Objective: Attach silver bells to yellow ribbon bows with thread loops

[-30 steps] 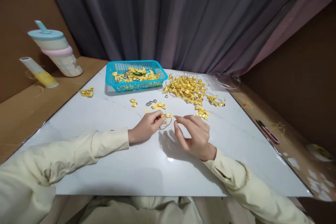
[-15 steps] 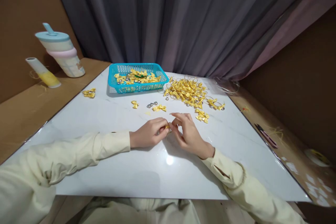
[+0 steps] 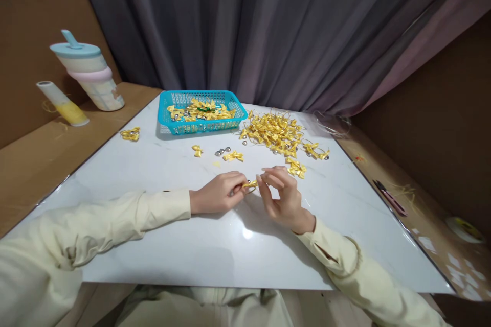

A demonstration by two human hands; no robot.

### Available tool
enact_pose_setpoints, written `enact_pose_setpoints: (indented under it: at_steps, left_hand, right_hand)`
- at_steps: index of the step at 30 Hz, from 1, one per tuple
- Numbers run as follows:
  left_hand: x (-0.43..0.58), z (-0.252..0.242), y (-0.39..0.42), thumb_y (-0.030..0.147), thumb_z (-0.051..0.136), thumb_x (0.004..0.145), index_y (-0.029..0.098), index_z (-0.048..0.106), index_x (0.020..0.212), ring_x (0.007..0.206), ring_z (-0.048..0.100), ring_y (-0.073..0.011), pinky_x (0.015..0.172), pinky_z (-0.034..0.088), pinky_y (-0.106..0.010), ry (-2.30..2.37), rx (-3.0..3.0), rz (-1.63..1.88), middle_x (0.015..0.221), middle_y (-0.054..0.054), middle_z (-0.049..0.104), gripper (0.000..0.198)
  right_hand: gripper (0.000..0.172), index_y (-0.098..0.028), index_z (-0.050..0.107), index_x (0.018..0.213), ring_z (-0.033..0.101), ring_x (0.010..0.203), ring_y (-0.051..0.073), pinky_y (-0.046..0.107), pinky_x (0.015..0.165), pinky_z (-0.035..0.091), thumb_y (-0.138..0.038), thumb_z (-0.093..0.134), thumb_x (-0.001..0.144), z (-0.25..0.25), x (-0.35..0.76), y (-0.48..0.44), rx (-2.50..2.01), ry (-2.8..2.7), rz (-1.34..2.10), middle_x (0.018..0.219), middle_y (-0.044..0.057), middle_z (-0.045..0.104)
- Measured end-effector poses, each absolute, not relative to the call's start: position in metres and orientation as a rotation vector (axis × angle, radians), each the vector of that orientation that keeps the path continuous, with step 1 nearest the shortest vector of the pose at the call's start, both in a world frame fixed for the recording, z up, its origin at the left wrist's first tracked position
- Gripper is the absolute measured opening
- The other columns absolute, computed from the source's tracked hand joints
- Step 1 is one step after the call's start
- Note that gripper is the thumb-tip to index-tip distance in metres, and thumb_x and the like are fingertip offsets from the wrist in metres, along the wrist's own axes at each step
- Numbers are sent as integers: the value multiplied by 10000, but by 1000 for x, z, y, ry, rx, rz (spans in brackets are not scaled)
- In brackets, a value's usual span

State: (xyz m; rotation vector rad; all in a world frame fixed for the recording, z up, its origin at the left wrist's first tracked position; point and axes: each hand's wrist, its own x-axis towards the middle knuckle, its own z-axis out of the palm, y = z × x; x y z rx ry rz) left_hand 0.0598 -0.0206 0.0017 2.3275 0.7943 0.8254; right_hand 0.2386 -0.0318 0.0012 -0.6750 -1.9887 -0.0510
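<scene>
Near tabletop (image 3: 172,255) lies open — beyond the right hand (image 3: 286,196), a bow pile (image 3: 273,132) obstructs.

Left hand (image 3: 219,193) closed in pinch; right hand (image 3: 282,198) just beside, half curled.

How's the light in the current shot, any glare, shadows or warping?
Head view: a bright glare spot on the white tabletop; head view: a soft shadow beside the right hand; head view: the tumbler leans outward, likely wide-angle stretch; head view: the roll at far right looks soft.

On the table (image 3: 153,173), the basket (image 3: 241,112) stands left of piled bows (image 3: 272,130).
</scene>
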Motion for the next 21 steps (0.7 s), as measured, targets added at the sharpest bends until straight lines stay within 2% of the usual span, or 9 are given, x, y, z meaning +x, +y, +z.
enact_pose_setpoints:
  at_steps: [5, 11, 21]
  left_hand:
    - [60, 1, -21, 203, 401, 861, 187, 376, 670, 583, 390, -122, 575, 345, -254, 777, 2353, 806, 627, 20, 396, 193]
    - [61, 0, -21, 193, 403, 861, 193, 353, 645, 590, 404, -125, 577, 352, -262, 787, 2400, 775, 625, 15, 413, 222]
    - [60, -1, -20, 175, 393, 851, 206, 279, 626, 596, 403, -132, 580, 338, -267, 759, 2431, 756, 624, 8, 404, 254]
  right_hand:
    - [497, -227, 352, 1229, 533, 605, 155, 392, 671, 452, -44, 531, 803, 10, 240, -33, -651, -1863, -163, 768, 9, 572]
    - [417, -247, 379, 1175, 541, 604, 158, 360, 627, 444, -52, 501, 827, 26, 243, -33, -614, -1792, -187, 708, -11, 551]
    - [364, -270, 401, 1148, 534, 587, 146, 376, 653, 469, -100, 516, 847, 39, 254, -28, -697, -1612, -219, 637, -42, 504]
